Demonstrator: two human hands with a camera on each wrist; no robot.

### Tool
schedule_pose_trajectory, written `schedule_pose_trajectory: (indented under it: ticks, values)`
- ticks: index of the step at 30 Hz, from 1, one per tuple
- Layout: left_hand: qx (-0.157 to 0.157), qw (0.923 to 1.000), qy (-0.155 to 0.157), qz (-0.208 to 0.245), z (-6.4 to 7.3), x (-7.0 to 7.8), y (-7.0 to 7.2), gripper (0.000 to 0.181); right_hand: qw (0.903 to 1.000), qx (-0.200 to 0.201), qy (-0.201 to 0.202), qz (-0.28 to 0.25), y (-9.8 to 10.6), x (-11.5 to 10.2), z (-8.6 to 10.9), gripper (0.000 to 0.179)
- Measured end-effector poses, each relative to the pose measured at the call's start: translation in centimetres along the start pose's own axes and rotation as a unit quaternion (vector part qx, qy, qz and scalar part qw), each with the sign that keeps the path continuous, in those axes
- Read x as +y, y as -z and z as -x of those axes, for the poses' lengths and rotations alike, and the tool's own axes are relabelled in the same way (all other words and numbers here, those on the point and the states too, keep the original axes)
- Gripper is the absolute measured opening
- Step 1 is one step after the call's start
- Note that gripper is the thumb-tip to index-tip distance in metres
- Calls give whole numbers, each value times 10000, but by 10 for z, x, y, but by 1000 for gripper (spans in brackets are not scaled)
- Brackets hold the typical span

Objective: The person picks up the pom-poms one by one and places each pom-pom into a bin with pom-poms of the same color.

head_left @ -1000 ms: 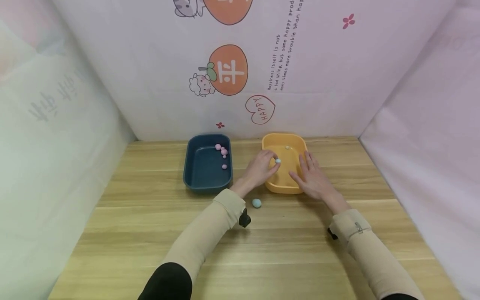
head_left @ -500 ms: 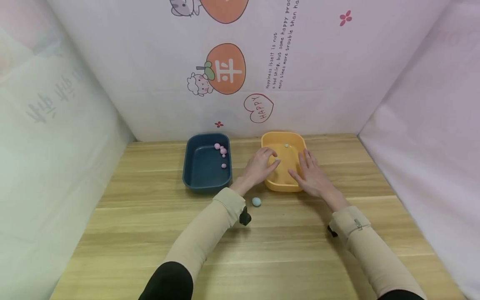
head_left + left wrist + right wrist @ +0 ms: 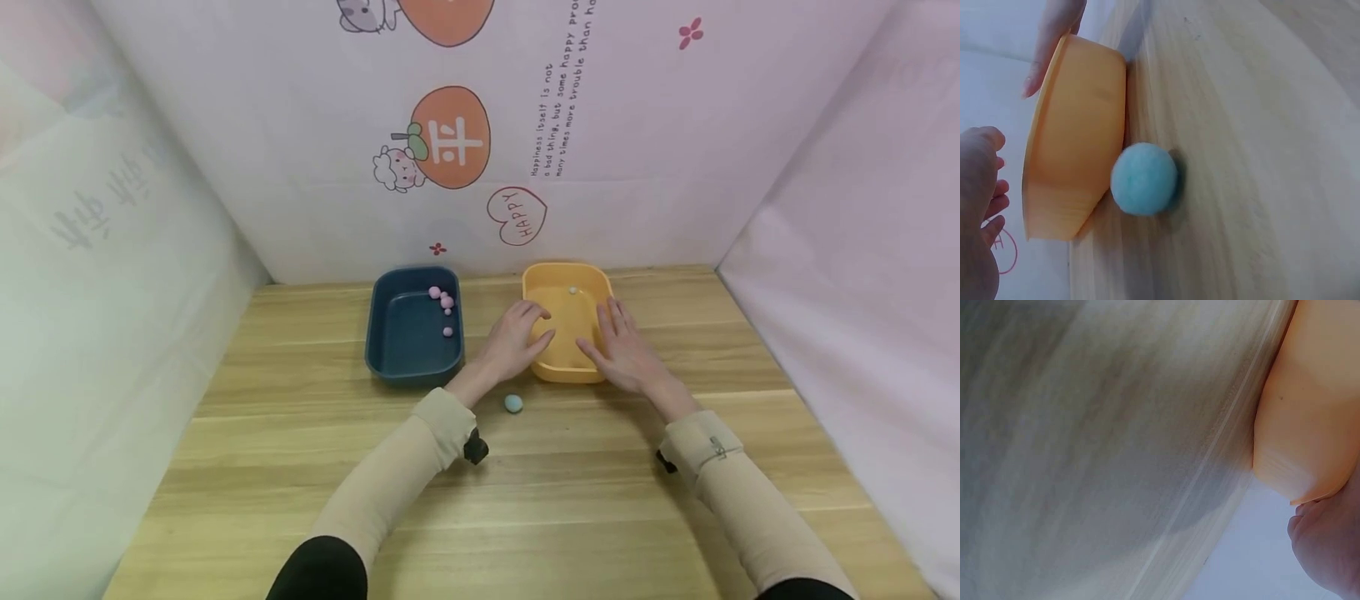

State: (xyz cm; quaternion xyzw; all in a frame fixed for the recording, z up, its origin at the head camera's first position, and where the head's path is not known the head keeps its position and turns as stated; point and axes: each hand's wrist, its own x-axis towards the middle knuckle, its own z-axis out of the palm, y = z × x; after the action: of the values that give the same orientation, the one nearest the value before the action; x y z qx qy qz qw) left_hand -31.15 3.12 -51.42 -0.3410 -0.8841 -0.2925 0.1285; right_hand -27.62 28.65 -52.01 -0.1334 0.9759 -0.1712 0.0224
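Observation:
My left hand (image 3: 516, 340) hovers at the left rim of the yellow tray (image 3: 566, 375), thumb and fingers apart with nothing seen between them. Across from it, my right hand (image 3: 628, 357) lies at the tray's right rim, fingers spread. One small pale pompom (image 3: 573, 290) sits near the far end inside the tray. On the table in front of the tray is a larger light-blue pompom (image 3: 513, 404); in the left wrist view this fuzzy light-blue pompom (image 3: 1144, 179) appears close by the tray's wall. Part of the tray's inside is hidden behind my left fingers.
A dark blue tray (image 3: 408, 350) holding several pink pompoms (image 3: 446, 302) stands left of the yellow one. Both trays stand near the back of the wooden table (image 3: 555, 517), close to a printed white cloth (image 3: 622, 217). More cloth hangs at both sides.
My left hand has let go of a small light-blue pompom over the yellow tray, then drawn slightly back to the left. That pompom is now out of sight. My right hand stays put.

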Motion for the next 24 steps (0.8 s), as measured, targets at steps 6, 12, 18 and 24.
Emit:
schedule_pose_trajectory:
  ticks: [6, 12, 18, 24]
  values:
    - [46, 9999, 43, 83, 19, -7, 0, 34, 10000, 21, -8, 71, 2, 1, 1, 98]
    - [505, 9984, -51, 230, 37, -10, 6, 34, 10000, -5, -14, 90, 1, 1, 0, 99]
    - [482, 9985, -157, 182, 62, -10, 16, 33, 9999, -18, -12, 160, -1, 0, -2, 101]
    - [78, 9995, -42, 293, 89, -16, 19, 39, 9997, -79, -16, 214, 0, -2, -2, 102]
